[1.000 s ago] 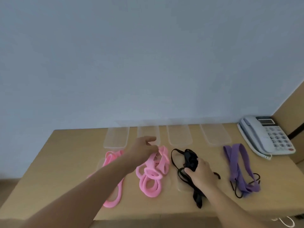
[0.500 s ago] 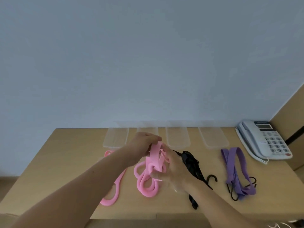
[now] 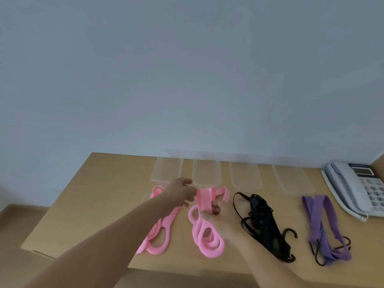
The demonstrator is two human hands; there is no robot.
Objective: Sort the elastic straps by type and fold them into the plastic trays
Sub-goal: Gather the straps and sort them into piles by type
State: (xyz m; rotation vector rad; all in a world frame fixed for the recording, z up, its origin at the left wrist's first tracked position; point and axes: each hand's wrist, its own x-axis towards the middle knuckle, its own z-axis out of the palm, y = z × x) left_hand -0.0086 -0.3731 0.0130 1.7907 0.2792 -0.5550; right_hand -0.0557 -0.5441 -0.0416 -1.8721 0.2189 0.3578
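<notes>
Pinching the top of the flat pink elastic strap [image 3: 204,201], the left grip [image 3: 182,194] has its fingertips curled onto the band's left edge. We see the right grip [image 3: 218,218] clenched on the same strap from below, its fingers hooked in among the raised folds. The upper part of this strap is lifted in upright folds between the two bare hands, while its lower loops lie coiled on the light wooden tabletop [image 3: 93,204], beside the right wrist. We find it near the middle of the tabletop, in front of the second clear plastic tray [image 3: 205,173] from the left and not inside any tray.

Just to its left lies a second pink elastic strap [image 3: 155,250] in long loops, partly hidden under the left forearm. To the right we make out a black elastic strap with dark hooks [image 3: 261,217], bunched and lying apart from the right grip. Further right is a purple elastic strap [image 3: 322,231] with dark hooks at its near end.

Three more clear trays share the row along the back of the tabletop: the leftmost tray [image 3: 166,171], the third tray [image 3: 245,175] and the rightmost tray [image 3: 293,179]. Each stands roughly behind one strap. At the far right a pale grey desk telephone [image 3: 357,183] sits near the corner, and a plain blue-grey wall [image 3: 187,80] rises behind everything.
</notes>
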